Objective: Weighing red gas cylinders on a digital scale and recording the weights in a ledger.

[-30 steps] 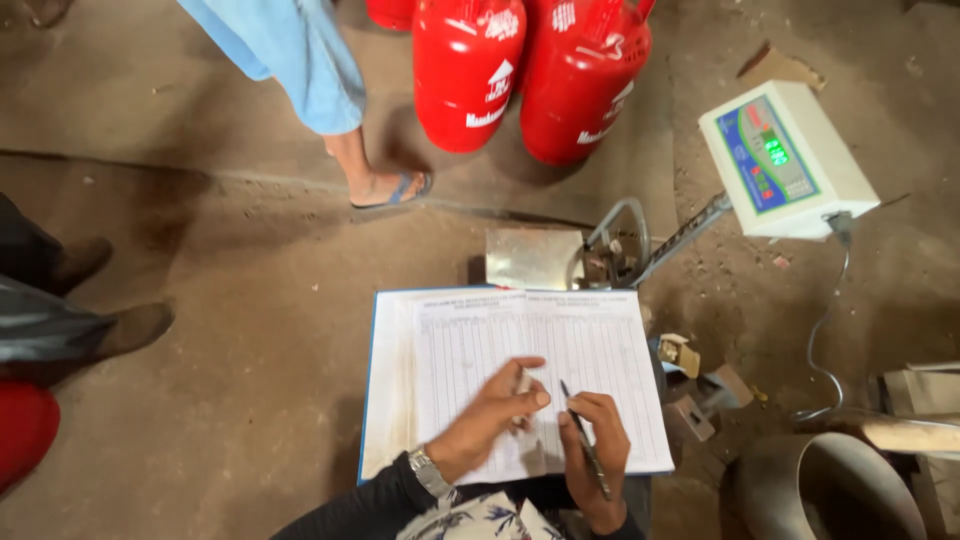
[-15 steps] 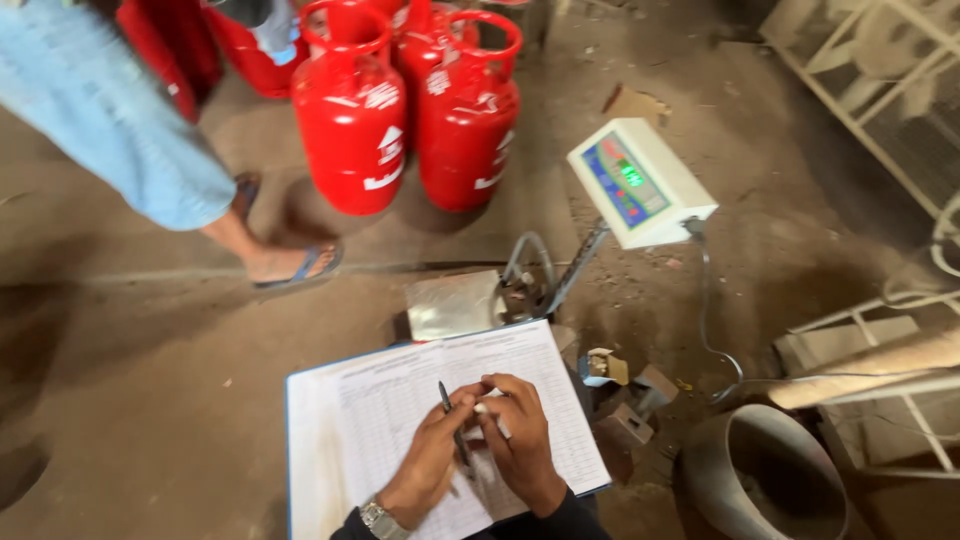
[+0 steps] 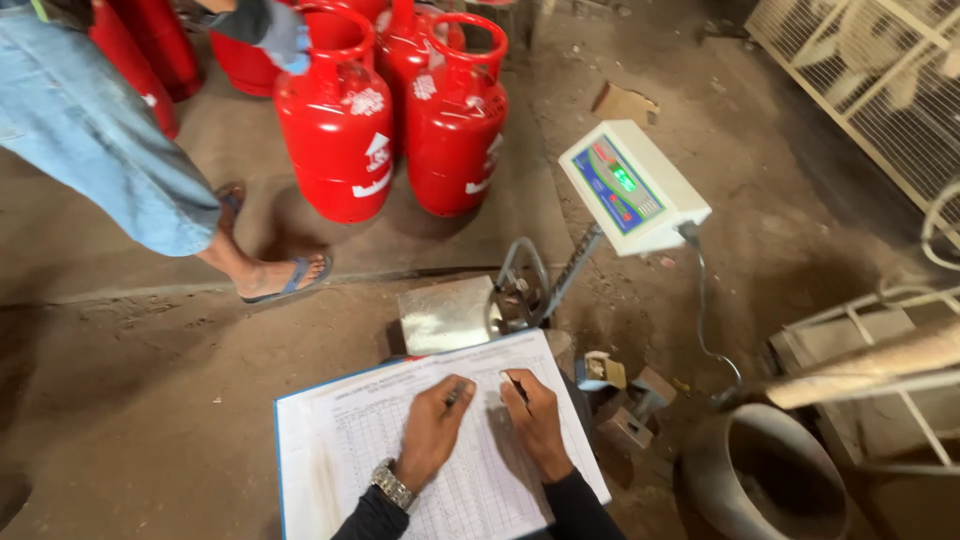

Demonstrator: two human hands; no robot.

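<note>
A white ruled sheet on a blue-edged board (image 3: 330, 440) lies below me at the bottom of the head view. My left hand (image 3: 435, 425), with a metal wristwatch, rests flat on the sheet. Beside it, my right hand (image 3: 535, 420) grips a dark pen (image 3: 517, 388) whose tip points at the sheet. Just beyond the board stands a floor scale with a steel platform (image 3: 445, 315) and a white display head (image 3: 632, 187) showing green digits. Several red gas cylinders (image 3: 340, 130) stand on the concrete behind it.
Another person in light blue trousers and sandals (image 3: 285, 280) stands at the left, a gloved hand (image 3: 285, 40) on one cylinder's collar. A dark round pot (image 3: 765, 480) sits at the bottom right beside metal frames (image 3: 880, 340). White wire racks (image 3: 860, 70) fill the top right.
The view has tilted up and shifted, showing more cylinders and the racks. My hands stay together on the sheet with the pen. The other person has stepped toward the cylinders.
</note>
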